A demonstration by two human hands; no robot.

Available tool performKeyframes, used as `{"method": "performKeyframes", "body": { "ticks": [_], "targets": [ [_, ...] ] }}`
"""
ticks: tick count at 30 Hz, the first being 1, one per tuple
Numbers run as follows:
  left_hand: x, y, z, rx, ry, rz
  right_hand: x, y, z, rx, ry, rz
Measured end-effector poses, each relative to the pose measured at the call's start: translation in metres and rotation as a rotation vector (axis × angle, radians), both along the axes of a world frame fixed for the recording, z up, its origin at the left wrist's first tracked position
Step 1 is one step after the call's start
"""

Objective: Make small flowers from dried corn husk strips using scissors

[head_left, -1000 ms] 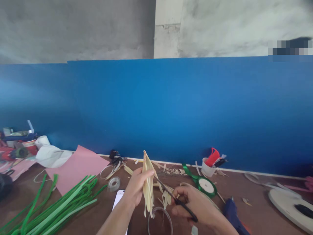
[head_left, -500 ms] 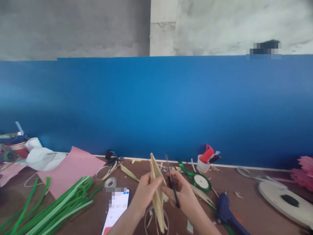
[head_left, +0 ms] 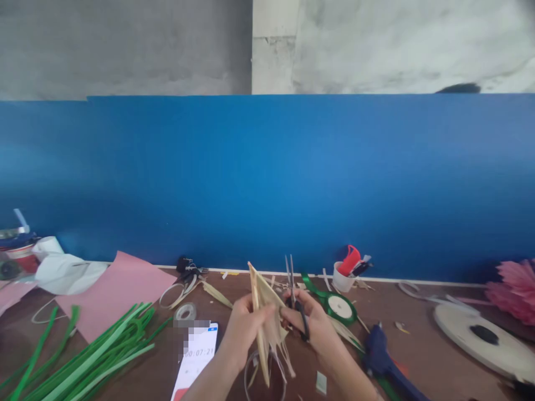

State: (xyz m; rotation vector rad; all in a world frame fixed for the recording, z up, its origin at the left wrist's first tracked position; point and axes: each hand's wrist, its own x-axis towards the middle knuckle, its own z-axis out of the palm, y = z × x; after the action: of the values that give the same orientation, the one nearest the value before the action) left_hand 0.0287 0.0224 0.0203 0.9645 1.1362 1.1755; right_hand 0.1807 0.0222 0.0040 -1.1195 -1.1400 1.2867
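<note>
Pale dried husk strips [head_left: 264,340] hang between my hands, folded to a point at the top and frayed at the lower end. My left hand [head_left: 246,326] pinches them from the left side. In my right hand [head_left: 307,317] are black-handled scissors [head_left: 290,273], blades pointing up and slightly apart; its fingertips are close against the husk's right edge. Below the husk, a clear round ring or roll [head_left: 247,379] rests on the brown table [head_left: 225,384], partly hidden.
On the left lie green stems [head_left: 104,345], pink paper [head_left: 117,289], a tape roll [head_left: 184,313] and a phone [head_left: 196,356]. To the right are green ribbon [head_left: 340,307], a white cup [head_left: 343,278], a blue glue gun [head_left: 382,356], a pale disc [head_left: 485,340] and a pink flower [head_left: 514,289].
The scissors have turned, and their blades now show apart. The husk has spread open, with its frayed ends hanging to the right. The view has shifted slightly.
</note>
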Motion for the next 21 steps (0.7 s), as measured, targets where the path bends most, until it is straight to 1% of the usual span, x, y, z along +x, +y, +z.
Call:
{"method": "performKeyframes", "body": {
  "ticks": [2,3,4,5,6,8,9,11,14,18,21],
  "targets": [
    [-0.005,0.006,-0.003,0.043,0.045,0.130,0.001,-0.001,0.003,0.094,-0.069,-0.036],
    [-0.009,0.010,-0.004,0.062,0.070,0.191,0.002,-0.003,0.005,0.137,-0.139,-0.034],
    [-0.013,0.014,-0.005,0.080,0.095,0.248,0.003,-0.006,0.008,0.164,-0.225,-0.003],
    [-0.017,0.017,-0.006,0.098,0.119,0.300,0.004,-0.010,0.011,0.159,-0.311,0.063],
    [-0.022,0.020,-0.006,0.115,0.140,0.344,0.005,-0.013,0.013,0.116,-0.388,0.147],
    [-0.029,0.024,-0.006,0.147,0.172,0.411,0.006,-0.020,0.018,-0.027,-0.500,0.314],
    [-0.032,0.025,-0.006,0.160,0.183,0.434,0.006,-0.023,0.020,-0.085,-0.545,0.367],
    [-0.036,0.029,-0.008,0.180,0.202,0.465,0.005,-0.026,0.022,-0.144,-0.620,0.408],
    [-0.040,0.033,-0.012,0.202,0.221,0.482,0.005,-0.025,0.020,-0.150,-0.661,0.420],
    [-0.042,0.036,-0.018,0.218,0.221,0.480,0.006,-0.023,0.016,-0.131,-0.646,0.404],
    [-0.042,0.037,-0.019,0.218,0.224,0.488,0.007,-0.024,0.016,-0.136,-0.637,0.420]
  ]
}}
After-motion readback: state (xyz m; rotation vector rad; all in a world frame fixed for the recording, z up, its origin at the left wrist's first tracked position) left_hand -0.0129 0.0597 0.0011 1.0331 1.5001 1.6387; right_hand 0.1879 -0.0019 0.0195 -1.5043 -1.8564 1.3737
